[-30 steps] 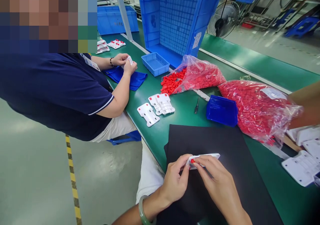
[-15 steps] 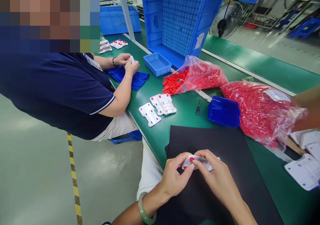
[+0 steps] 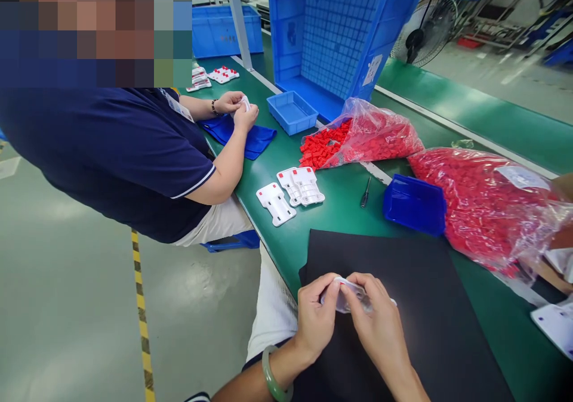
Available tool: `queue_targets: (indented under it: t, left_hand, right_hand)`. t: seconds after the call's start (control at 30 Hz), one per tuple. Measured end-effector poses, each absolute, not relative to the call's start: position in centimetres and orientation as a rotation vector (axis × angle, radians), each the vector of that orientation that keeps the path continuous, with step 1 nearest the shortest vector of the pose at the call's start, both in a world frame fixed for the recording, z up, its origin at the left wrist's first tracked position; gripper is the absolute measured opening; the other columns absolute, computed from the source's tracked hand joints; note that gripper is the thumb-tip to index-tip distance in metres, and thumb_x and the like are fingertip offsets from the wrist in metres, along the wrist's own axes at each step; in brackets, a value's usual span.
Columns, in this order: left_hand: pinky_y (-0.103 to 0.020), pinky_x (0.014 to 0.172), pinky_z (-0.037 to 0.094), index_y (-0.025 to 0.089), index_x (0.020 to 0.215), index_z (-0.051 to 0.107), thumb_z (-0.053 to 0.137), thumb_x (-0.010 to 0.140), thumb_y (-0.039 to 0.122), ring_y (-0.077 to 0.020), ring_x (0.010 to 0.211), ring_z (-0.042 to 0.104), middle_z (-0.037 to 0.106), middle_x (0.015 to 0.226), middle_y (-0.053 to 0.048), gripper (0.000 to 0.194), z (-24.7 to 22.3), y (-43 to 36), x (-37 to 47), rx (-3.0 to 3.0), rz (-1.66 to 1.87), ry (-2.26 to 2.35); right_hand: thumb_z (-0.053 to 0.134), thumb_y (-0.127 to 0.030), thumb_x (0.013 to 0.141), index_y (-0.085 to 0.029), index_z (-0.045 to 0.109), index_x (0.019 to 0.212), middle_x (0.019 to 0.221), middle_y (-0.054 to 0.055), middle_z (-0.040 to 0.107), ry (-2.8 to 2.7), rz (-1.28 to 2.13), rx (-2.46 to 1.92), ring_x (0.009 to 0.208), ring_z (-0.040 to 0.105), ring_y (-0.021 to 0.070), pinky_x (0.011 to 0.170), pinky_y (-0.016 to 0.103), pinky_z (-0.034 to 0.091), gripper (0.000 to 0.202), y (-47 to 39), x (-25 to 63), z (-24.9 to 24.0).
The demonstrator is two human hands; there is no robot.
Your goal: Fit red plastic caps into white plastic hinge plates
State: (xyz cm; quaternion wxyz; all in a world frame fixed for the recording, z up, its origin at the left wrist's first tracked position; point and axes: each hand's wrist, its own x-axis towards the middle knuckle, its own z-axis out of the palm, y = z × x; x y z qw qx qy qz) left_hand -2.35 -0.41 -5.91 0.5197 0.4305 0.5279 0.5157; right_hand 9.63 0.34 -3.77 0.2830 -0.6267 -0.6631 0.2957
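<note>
Between both hands, over the black mat [image 3: 403, 283], I hold a small white plastic plate [image 3: 358, 302]. My left hand [image 3: 316, 312] grips its left end, fingers closed around the edge and thumb on top. My right hand [image 3: 378, 312] pinches the right part, its thumb pressing beside a red piece [image 3: 342, 284] on the plate. The thumbs and fingers cover much of the plate. Past the mat lie a few similar white plates with red corner pieces [image 3: 276, 204]. A dark blue tray [image 3: 414, 205] stands beyond the mat.
Bags of red pieces [image 3: 376, 136] [image 3: 487, 205] lie along the table. A screwdriver [image 3: 366, 193] is near the tray. At left a co-worker's hands [image 3: 244, 113] hold a white part. A large blue crate [image 3: 340, 32] stands behind. More white plates [image 3: 557, 324] are at right.
The camera view has turned slightly left. My left thumb has shifted up against the plate, which is now tilted differently and shows less red.
</note>
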Motion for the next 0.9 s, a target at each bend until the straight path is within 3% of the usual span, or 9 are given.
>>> queue_targets:
  t: [0.17, 0.33, 0.53, 0.77, 0.9]
  left_hand:
    - [-0.024, 0.065, 0.045, 0.015, 0.081, 0.065, 0.049, 0.093, 0.036, -0.0147, 0.07, 0.055, 0.062, 0.074, -0.003, 0.029, -6.6, 0.2, -2.3, 0.959, 1.247, 1.26]
    - [-0.024, 0.066, 0.045, 0.014, 0.087, 0.065, 0.054, 0.091, 0.034, -0.0145, 0.071, 0.056, 0.064, 0.078, -0.003, 0.023, -7.1, 0.0, -2.8, 0.965, 1.253, 1.215]
    - [-0.023, 0.063, 0.044, 0.015, 0.081, 0.065, 0.056, 0.09, 0.034, -0.0135, 0.066, 0.056, 0.065, 0.073, -0.003, 0.023, -7.7, -0.1, -3.0, 1.02, 1.237, 1.3]
    - [-0.024, 0.066, 0.046, 0.015, 0.082, 0.062, 0.052, 0.092, 0.036, -0.0144, 0.069, 0.059, 0.065, 0.074, -0.002, 0.025, -7.9, 0.4, -2.7, 1.037, 1.224, 1.385]
    - [-0.024, 0.066, 0.045, 0.015, 0.085, 0.062, 0.051, 0.092, 0.036, -0.014, 0.069, 0.058, 0.064, 0.075, -0.002, 0.024, -7.9, 0.4, -2.9, 1.065, 1.224, 1.313]
  right_hand:
    - [0.049, -0.041, 0.091, -0.025, 0.061, 0.094, 0.092, 0.001, 0.066, -1.833, 1.03, -1.719, 0.082, 0.063, 0.0172, 0.069, 0.027, 0.049, 0.02, 1.7, 10.1, -3.1]
    - [0.047, -0.039, 0.092, -0.025, 0.062, 0.09, 0.088, 0.002, 0.065, -1.84, 1.014, -1.71, 0.08, 0.062, 0.0173, 0.067, 0.027, 0.049, 0.02, 1.6, 10.0, -2.7]
    - [0.046, -0.037, 0.091, -0.023, 0.059, 0.083, 0.084, 0.003, 0.064, -1.834, 0.895, -1.733, 0.079, 0.059, 0.0197, 0.067, 0.03, 0.047, 0.021, 0.8, 8.8, -3.1]
    - [0.046, -0.041, 0.09, -0.022, 0.06, 0.087, 0.081, 0.002, 0.065, -1.736, 1.237, -1.681, 0.072, 0.061, 0.0175, 0.064, 0.028, 0.048, 0.023, 2.3, 9.5, -3.5]
    - [0.044, -0.039, 0.091, -0.023, 0.059, 0.086, 0.08, 0.001, 0.064, -1.803, 1.121, -1.707, 0.07, 0.061, 0.0167, 0.061, 0.027, 0.047, 0.023, 2.4, 9.4, -3.3]
